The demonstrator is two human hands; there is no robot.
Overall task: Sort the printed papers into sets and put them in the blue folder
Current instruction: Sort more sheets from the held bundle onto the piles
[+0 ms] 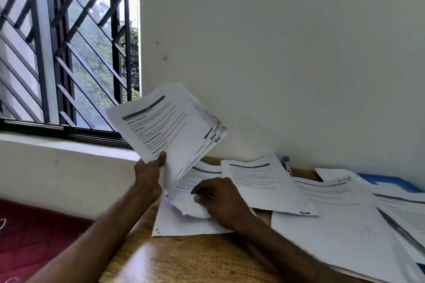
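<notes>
Fingers (pixel 202 190) of the right hand (pixel 222 200) are pinching the curled lower corner of the raised printed papers (pixel 167 126). The left hand (pixel 147 177) is gripping their edge, thumb in front. Loose sheets (pixel 264 186) are lying across the wooden table (pixel 184 259), hiding most of the blue folder (pixel 395 179) by the wall.

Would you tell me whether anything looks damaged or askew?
The held stack is crumpled at its bottom corner, where the right hand pinches it; loose sheets overlap askew, partly covering the blue folder.
</notes>
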